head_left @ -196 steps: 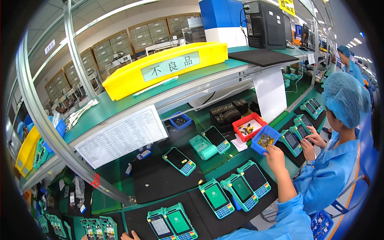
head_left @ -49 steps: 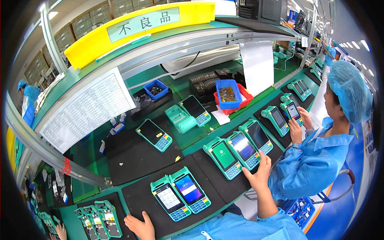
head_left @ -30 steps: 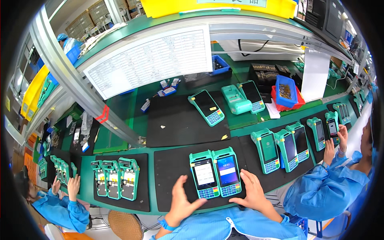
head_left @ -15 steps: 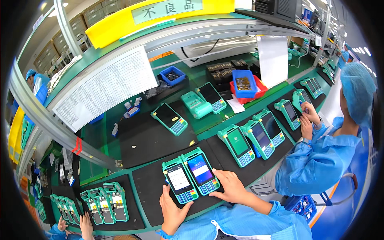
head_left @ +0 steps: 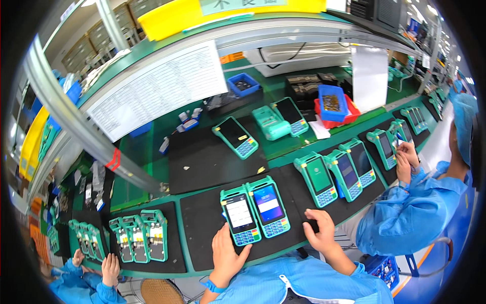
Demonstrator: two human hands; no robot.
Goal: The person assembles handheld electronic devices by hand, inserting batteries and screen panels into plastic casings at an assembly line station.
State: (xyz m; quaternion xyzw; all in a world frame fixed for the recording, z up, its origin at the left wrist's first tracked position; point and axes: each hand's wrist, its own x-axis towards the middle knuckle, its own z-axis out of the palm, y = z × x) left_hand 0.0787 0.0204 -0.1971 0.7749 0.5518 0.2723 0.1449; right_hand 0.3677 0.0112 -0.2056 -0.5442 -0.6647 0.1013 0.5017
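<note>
Two green handheld payment terminals lie side by side on the black mat (head_left: pixel 197 223) in front of me. The left terminal (head_left: pixel 239 212) has a lit, mostly white screen; the right terminal (head_left: pixel 267 205) glows blue and purple. My left hand (head_left: pixel 228 256) holds the left terminal's lower left corner, fingers along its side and thumb at its bottom edge. To the right, my right hand (head_left: pixel 322 233) is raised apart from both terminals, fingers loosely bent and spread, with nothing in it.
Three terminals, one a green-screened terminal (head_left: pixel 317 177), stand to the right, before a co-worker's hands (head_left: pixel 405 159). Opened terminal housings (head_left: pixel 154 235) lie left, near another person's hand (head_left: pixel 110 269). Farther back are a dark-screened terminal (head_left: pixel 235 137), a blue bin (head_left: pixel 332 101) and a metal post (head_left: pixel 86 121).
My right hand has let go of the right terminal and moved away to the right. My left hand stays at the left terminal. The whole view has shifted.
</note>
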